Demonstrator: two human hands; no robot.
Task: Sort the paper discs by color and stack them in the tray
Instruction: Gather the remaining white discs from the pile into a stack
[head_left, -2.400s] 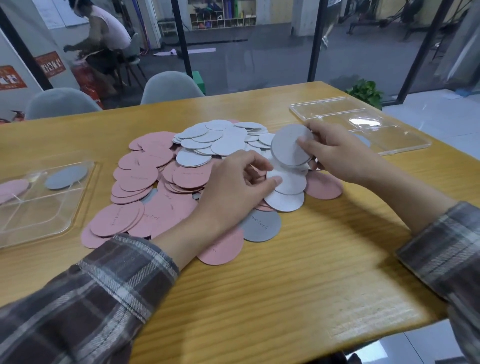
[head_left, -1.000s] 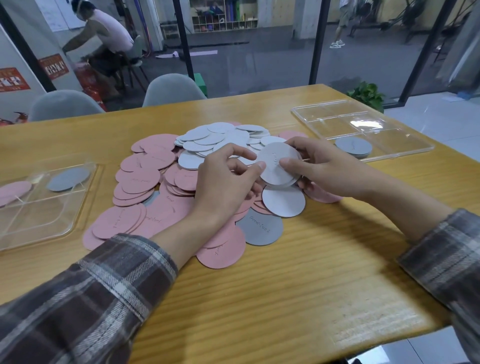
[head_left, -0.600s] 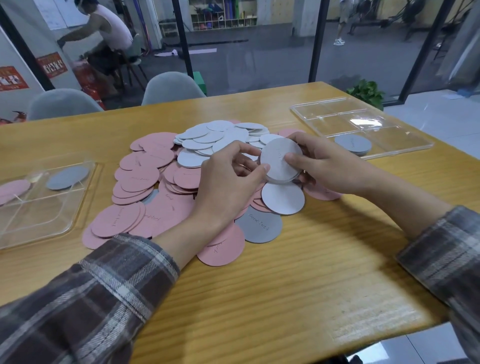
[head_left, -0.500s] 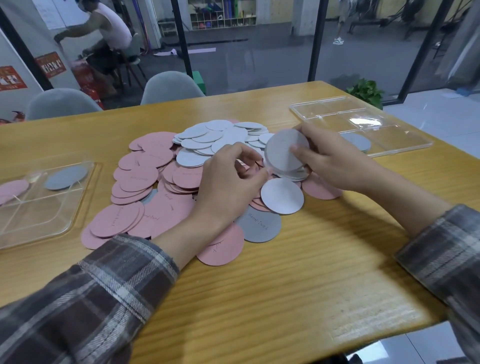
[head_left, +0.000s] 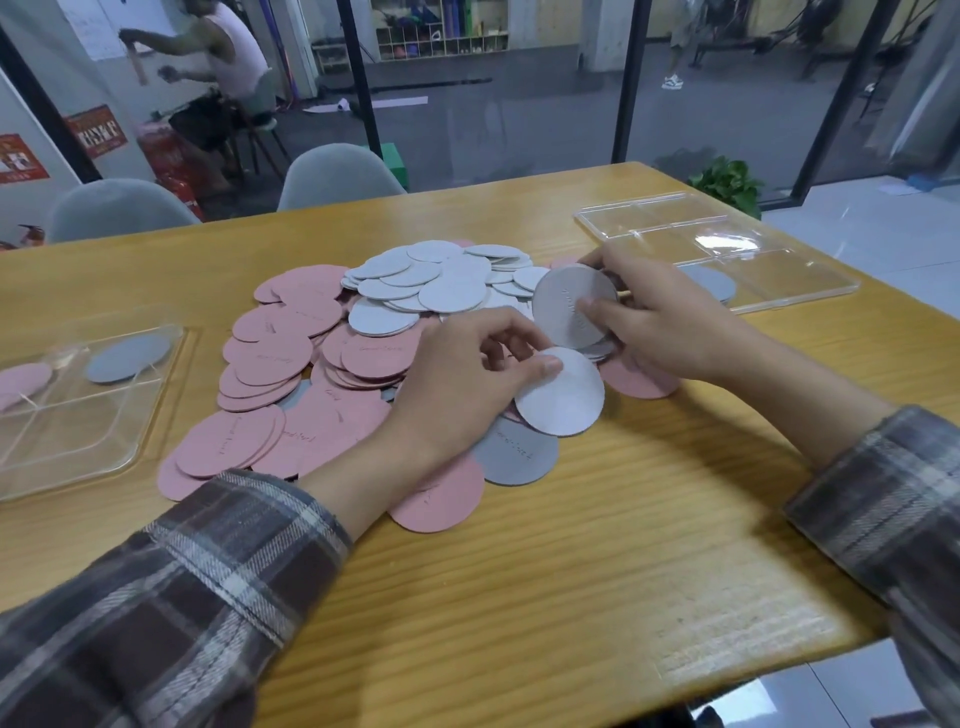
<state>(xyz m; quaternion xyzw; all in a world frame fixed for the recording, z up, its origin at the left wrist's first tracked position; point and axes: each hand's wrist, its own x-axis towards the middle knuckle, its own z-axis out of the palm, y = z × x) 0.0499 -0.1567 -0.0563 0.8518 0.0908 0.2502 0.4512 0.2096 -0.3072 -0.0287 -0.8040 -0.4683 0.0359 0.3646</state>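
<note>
Because these discs are thin paper, expect them to weigh almost nothing, to bend under a careless press and to cling flat to one another. Take each by its rim rather than its face.

Nearest you on the tabletop (head_left: 571, 597), at six o'clock of the heap, a near pink disc (head_left: 441, 499) pokes out beside your left wrist. A dark grey disc (head_left: 514, 454) lies just beyond it at five o'clock.

Your left hand (head_left: 467, 374) is curled over the heap's near side. Its thumb and fingertips pinch the edge of a pale grey disc (head_left: 563, 397) that overlaps the dark one (a sound hold, since the rim is the only place a finger gets under).

Your right hand (head_left: 660, 327), at three o'clock, grips a small grey stack (head_left: 569, 306) tilted up on edge, thumb across the face and fingers behind. A stack this loose would likely fan or slip, so I judge that a squeeze through the faces suits it better than a hold on one edge.

Further in, the pink discs (head_left: 291, 364) spread from seven to eleven o'clock and the pale discs (head_left: 431, 286) pile at twelve.

The left tray (head_left: 130, 457) sits apart at nine o'clock. It holds a lone grey disc (head_left: 127, 358) and a lone pink disc (head_left: 23, 376), in what look like separate compartments.

The right tray (head_left: 810, 291) lies at two o'clock behind your right hand, with a far grey disc (head_left: 714, 283) showing in its near compartment.
</note>
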